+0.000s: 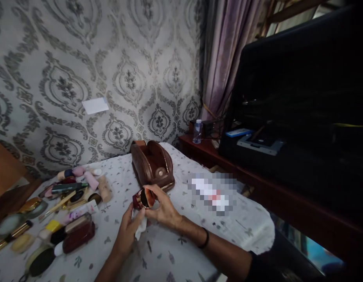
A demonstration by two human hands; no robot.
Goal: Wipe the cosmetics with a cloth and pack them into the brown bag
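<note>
Between my two hands is a small dark red jar with a shiny gold-rimmed round top [146, 198]. My right hand [164, 207] pinches the top at its right side, thumb below and fingers above. My left hand [129, 227] holds the jar from the lower left, along with a crumpled white tissue [141, 228] hanging under it. Just behind my hands stands an open brown leather bag [142, 162], its zipper undone. Left of my hands lie many cosmetics, among them a dark red bottle [78, 237], a beige tube [104, 188] and a dark green tube [68, 188].
A patterned white cloth [117, 211] covers the surface. A blurred-out white item [211, 194] lies on the right. Beyond it, a dark red wooden desk [243, 168] carries a clear bottle [197, 132] and a large black screen [293, 90]. Patterned wallpaper rises behind.
</note>
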